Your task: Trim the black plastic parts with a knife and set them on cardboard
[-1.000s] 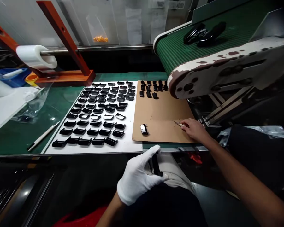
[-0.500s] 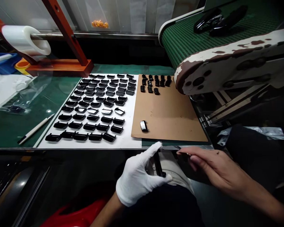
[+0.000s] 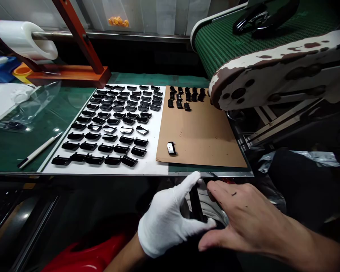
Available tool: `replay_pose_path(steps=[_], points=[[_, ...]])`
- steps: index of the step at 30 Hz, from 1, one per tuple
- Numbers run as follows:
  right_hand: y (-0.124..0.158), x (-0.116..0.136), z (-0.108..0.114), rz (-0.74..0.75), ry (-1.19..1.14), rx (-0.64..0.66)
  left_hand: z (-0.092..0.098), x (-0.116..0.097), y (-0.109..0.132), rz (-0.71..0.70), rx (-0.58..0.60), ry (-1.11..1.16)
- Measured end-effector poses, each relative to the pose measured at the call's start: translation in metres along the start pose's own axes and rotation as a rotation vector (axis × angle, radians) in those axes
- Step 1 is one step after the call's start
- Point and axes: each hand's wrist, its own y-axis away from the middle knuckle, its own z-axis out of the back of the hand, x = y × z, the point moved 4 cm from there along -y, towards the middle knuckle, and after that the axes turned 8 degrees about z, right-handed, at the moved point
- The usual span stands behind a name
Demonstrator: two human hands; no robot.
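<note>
My left hand [image 3: 168, 217], in a white glove, grips a narrow black plastic part [image 3: 197, 204] by its two ends, between thumb and fingers, below the table edge. My bare right hand [image 3: 243, 215] is just right of that part, thumb and fingers wide apart; whether anything is tucked under the fingers is hidden. A small dark fleck lies on its back. Beyond the hands, a single glossy black part [image 3: 171, 148] rests near the front of a brown cardboard sheet [image 3: 204, 132]. Several similar parts [image 3: 187, 97] stand in rows at its far end.
Rows of black parts [image 3: 113, 160] cover a white sheet [image 3: 154, 162] at left. A pen-like knife [image 3: 38, 152] lies beside it. A film roll [image 3: 25, 39] hangs on an orange-red frame [image 3: 70, 75]. At right, a green conveyor belt [image 3: 215, 41] overhangs the table. A red stool [image 3: 85, 253] is below.
My right hand has moved left towards the held part, and its pinched fingers have spread apart. My left hand keeps its grip, slightly further right. The view has shifted a little.
</note>
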Motion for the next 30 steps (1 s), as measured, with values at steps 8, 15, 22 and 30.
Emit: replay_pose_path(steps=[8, 15, 22, 30], points=[[-0.002, 0.000, 0.001, 0.017, 0.117, 0.005, 0.001, -0.006, 0.000, -0.021, 0.049, -0.086], [0.001, 0.002, -0.001, 0.050, 0.201, 0.000, -0.001, -0.007, -0.004, 0.018, 0.074, -0.095], [0.002, -0.001, -0.004, 0.106, 0.224, -0.024, -0.004, -0.008, -0.004, 0.037, 0.086, -0.058], [0.004, -0.006, -0.009, 0.143, 0.247, 0.008, -0.008, -0.010, -0.005, 0.078, 0.098, -0.033]])
